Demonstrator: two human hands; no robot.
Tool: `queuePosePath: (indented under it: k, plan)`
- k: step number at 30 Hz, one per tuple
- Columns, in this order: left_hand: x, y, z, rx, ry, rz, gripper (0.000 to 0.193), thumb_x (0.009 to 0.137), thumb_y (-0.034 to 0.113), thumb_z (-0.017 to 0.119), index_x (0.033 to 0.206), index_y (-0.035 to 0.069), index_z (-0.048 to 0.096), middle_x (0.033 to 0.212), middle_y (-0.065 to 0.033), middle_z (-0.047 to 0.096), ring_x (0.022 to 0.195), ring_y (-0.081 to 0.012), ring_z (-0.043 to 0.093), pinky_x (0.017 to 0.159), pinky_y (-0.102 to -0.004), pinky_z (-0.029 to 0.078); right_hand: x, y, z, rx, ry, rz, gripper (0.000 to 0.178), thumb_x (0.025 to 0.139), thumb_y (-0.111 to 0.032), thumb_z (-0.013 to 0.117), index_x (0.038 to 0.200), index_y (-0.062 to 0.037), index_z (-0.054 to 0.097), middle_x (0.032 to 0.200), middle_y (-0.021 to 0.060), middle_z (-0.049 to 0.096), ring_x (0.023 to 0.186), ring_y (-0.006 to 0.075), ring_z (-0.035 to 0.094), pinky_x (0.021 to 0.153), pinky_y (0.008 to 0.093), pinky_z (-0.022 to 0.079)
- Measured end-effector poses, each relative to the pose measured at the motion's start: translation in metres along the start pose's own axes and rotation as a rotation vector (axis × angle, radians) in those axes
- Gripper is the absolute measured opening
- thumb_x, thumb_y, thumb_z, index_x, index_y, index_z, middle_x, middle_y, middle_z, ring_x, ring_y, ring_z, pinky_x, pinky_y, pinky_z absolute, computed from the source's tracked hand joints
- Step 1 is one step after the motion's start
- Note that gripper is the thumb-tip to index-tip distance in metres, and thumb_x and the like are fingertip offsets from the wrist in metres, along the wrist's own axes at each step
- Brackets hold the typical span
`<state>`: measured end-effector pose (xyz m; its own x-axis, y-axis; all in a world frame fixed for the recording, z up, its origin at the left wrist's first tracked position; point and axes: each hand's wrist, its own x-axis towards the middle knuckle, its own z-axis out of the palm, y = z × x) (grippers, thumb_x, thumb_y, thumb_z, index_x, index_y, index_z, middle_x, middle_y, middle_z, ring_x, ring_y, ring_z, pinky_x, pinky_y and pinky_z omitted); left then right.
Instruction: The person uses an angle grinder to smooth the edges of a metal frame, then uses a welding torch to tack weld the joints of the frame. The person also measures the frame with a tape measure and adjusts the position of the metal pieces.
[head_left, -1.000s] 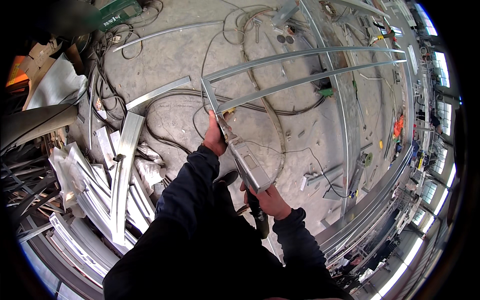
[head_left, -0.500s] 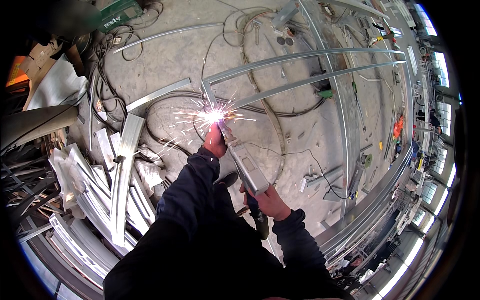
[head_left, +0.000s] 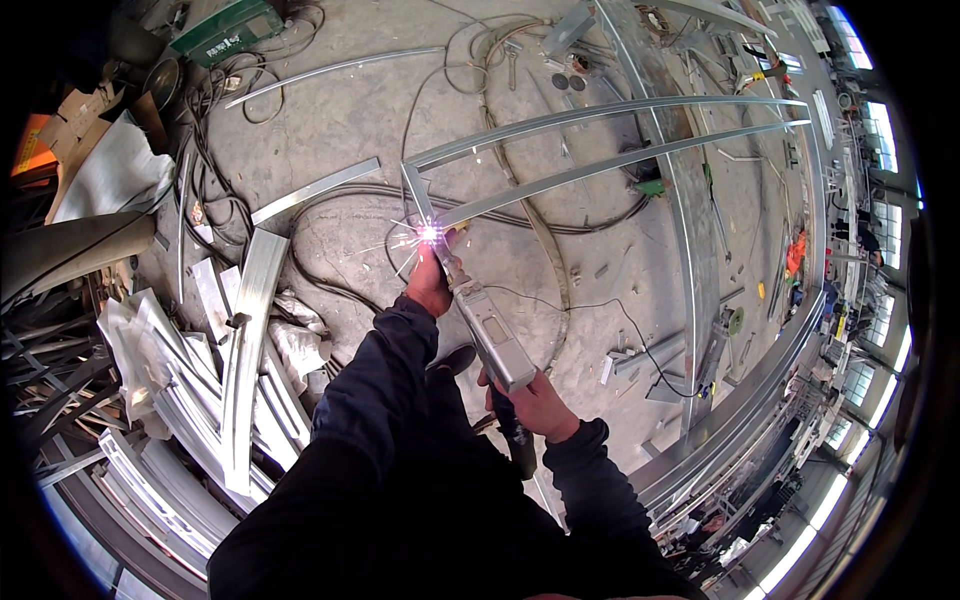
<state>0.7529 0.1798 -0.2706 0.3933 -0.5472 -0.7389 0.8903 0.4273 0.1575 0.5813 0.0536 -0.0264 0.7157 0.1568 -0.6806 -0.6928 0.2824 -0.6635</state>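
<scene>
My right hand (head_left: 545,408) is closed round the dark handle of a grey handheld welding gun (head_left: 497,342). The gun's narrow nozzle points forward and left, at the near corner of a silver metal frame (head_left: 417,187). A bright violet-white glow (head_left: 430,234) with short sparks burns at that corner. Beside and partly behind the nozzle, my left hand (head_left: 430,280) is closed, close under the glow. Glare and the nozzle hide its fingertips, so whether it grips the nozzle or the frame's corner cannot be made out.
The frame's long bars cross a wide steel beam (head_left: 690,250) at right. Dark cables (head_left: 350,190) loop over the concrete floor. A loose metal strip (head_left: 317,190) lies left of the corner. Metal profiles (head_left: 250,350) are piled at left, and a green box (head_left: 228,33) stands at the far left.
The spark burst has shrunk from a wide spray to a small glow, leaving the frame's corner easier to see. Both hands and the welding gun stay almost in place.
</scene>
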Motion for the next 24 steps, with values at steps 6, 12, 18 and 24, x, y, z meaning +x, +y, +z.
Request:
queuePosePath:
  k: [6,12,18,24]
  plan:
    - [0.005,-0.002,-0.008,-0.007,-0.046,-0.011,0.065,0.104,0.069,0.042,0.151,0.024,0.05,0.075,-0.0034,0.057,0.065,-0.0229,0.058,0.067,-0.0429,0.052,-0.001,0.002,0.002,-0.007,0.008,-0.03,0.053,0.104,-0.015,0.049,0.154,-0.0021,0.04,0.109,0.0067,0.064,0.08,0.0137,0.064,0.076,0.0304,0.055]
    - [0.007,-0.004,-0.01,-0.022,-0.04,-0.003,0.054,0.104,0.063,0.049,0.14,0.023,0.057,0.073,-0.0045,0.058,0.063,-0.0239,0.059,0.065,-0.0439,0.052,-0.001,0.004,0.002,-0.042,0.003,-0.055,0.053,0.103,-0.012,0.047,0.155,-0.002,0.039,0.11,0.007,0.064,0.08,0.014,0.064,0.076,0.0309,0.055]
    - [0.012,-0.012,-0.015,-0.057,0.086,0.035,0.056,0.104,0.065,0.047,0.139,0.023,0.057,0.073,-0.0044,0.058,0.062,-0.023,0.059,0.064,-0.0442,0.053,-0.001,0.005,0.005,-0.008,0.009,-0.057,0.053,0.104,-0.012,0.048,0.155,-0.0024,0.039,0.11,0.0068,0.064,0.081,0.0139,0.064,0.077,0.0308,0.055]
    - [-0.004,0.0,0.0,-0.025,-0.017,-0.01,0.06,0.104,0.07,0.043,0.143,0.026,0.055,0.073,-0.0037,0.058,0.063,-0.0219,0.058,0.067,-0.0426,0.053,-0.001,-0.001,0.008,-0.018,0.026,0.022,0.054,0.105,-0.013,0.048,0.157,-0.0032,0.038,0.11,0.0067,0.064,0.081,0.0138,0.064,0.077,0.0305,0.055]
